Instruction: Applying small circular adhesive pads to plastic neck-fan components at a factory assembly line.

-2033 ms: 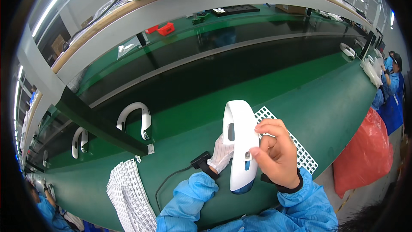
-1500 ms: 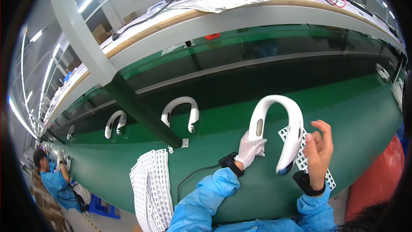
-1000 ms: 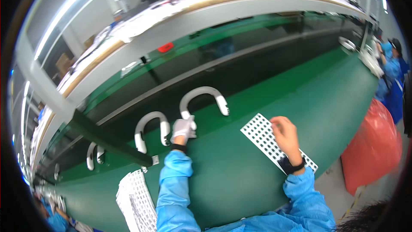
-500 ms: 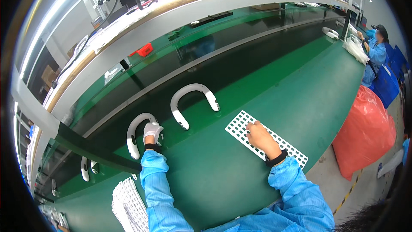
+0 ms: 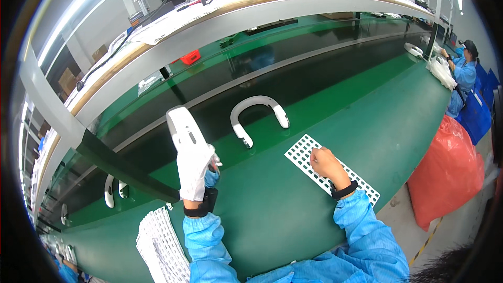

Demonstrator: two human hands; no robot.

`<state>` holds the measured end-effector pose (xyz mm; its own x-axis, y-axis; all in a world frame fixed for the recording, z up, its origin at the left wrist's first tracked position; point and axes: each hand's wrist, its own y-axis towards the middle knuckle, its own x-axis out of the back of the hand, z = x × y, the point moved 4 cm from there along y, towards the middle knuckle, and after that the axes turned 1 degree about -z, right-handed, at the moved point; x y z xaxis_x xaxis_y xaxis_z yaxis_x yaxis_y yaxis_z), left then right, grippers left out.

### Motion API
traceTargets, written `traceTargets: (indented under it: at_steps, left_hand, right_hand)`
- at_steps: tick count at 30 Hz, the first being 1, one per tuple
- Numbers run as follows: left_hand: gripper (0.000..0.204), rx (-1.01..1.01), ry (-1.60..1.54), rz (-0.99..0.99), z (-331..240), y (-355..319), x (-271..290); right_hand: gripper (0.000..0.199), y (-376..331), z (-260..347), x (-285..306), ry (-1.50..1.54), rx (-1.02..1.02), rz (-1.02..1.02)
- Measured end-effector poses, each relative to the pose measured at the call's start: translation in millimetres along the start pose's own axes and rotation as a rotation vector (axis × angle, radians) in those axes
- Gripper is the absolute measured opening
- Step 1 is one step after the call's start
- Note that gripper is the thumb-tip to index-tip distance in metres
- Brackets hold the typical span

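Note:
My left hand (image 5: pixel 193 173), in a white glove, grips a white U-shaped neckband device (image 5: pixel 182 126) and holds it raised above the green bench, its side with a dark slot turned up. My right hand (image 5: pixel 326 163) is bare, with its fingers curled together over a white sheet (image 5: pixel 356 186) that has rows of dark oval spots. Whether anything small is pinched in those fingers is hidden. A second white neckband device (image 5: pixel 260 100) lies on the bench beyond, between my two hands, its open ends toward me.
A stack of similar white sheets (image 5: pixel 160 241) lies by my left forearm. A dark post (image 5: pixel 123 167) slants in at the left, under a raised shelf (image 5: pixel 272 8). More neckbands (image 5: pixel 109 191) are at the left. A red bag (image 5: pixel 445 173) stands at right, near a seated co-worker (image 5: pixel 463 68).
My left hand has lifted the neckband device off the bench and tilted it up. My right hand stays over the sheet, fingers now more curled. The whole view has shifted slightly.

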<state>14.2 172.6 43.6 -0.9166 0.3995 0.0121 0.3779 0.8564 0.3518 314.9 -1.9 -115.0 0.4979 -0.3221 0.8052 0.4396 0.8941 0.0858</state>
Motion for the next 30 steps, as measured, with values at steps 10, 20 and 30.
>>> traceTargets:
  at_steps: [10,20,30]
  left_hand:
    - [0.017,0.05,-0.263,0.099,-28,-29,-34]
    - [0.019,0.049,-0.308,0.173,-23,-34,-29]
    - [0.03,-0.026,-0.16,0.215,-37,-35,-33]
  right_hand:
    - [0.025,3,8,4,0.052,-0.107,0.017]
    - [0.026,3,16,9,0.043,-0.15,0.059]
    - [0.024,0,18,4,0.089,-0.12,-0.003]
